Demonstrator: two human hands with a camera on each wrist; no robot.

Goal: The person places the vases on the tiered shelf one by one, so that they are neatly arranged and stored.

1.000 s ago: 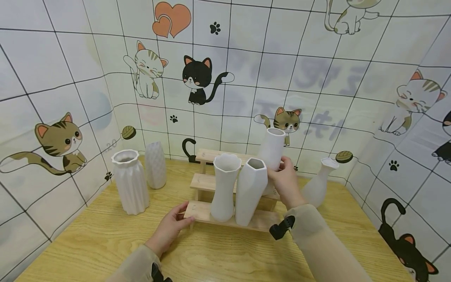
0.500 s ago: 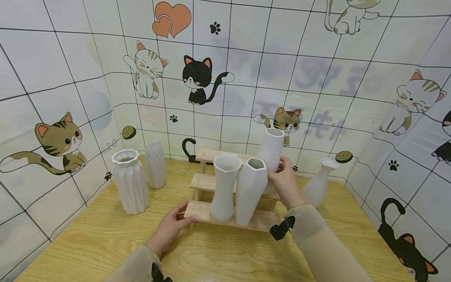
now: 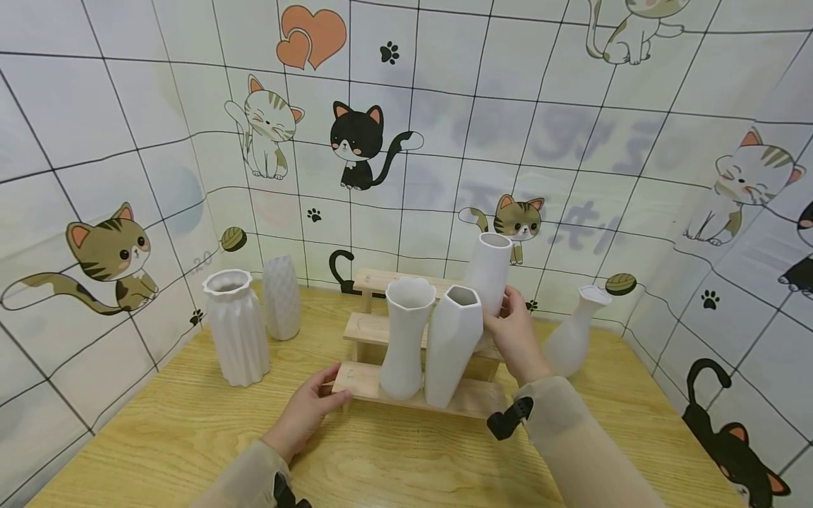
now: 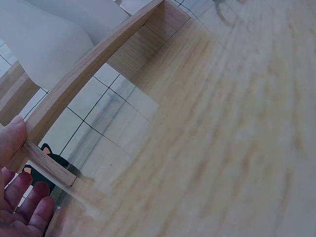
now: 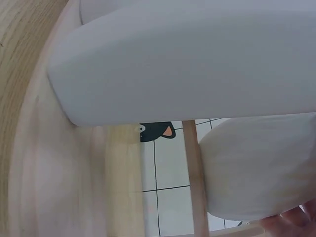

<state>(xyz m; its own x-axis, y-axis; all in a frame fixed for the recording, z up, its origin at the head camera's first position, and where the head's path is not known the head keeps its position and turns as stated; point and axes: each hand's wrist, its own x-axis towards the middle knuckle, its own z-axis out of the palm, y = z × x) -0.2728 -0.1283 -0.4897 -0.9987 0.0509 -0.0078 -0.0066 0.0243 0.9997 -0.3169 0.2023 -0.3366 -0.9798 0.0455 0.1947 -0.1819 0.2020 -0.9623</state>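
Observation:
My left hand [image 3: 308, 409] grips the left end of the lowest step of a three-tier wooden stand [image 3: 360, 381]. In the left wrist view its thumb [image 4: 11, 140] lies on the step's end and the fingers bend beside the stand's leg [image 4: 52, 165]. My right hand [image 3: 516, 331] holds a tall, smooth white vase [image 3: 489, 271] upright at the right of the stand. In the right wrist view this vase's base [image 5: 256, 168] is at a shelf edge. On the lowest step stand a white flared vase [image 3: 403, 346] and a faceted white vase [image 3: 452, 349], which partly hides the held one.
A ribbed white vase [image 3: 236, 331] and a textured white vase [image 3: 281, 300] stand on the wooden table [image 3: 381, 462] at the left. A narrow-necked white vase [image 3: 569, 339] is on the right, near my right forearm. Behind is a wall covering [image 3: 438, 176] printed with cats.
The vase in my right hand has shifted very slightly to the left. My left hand, the stand and the other vases hold their places.

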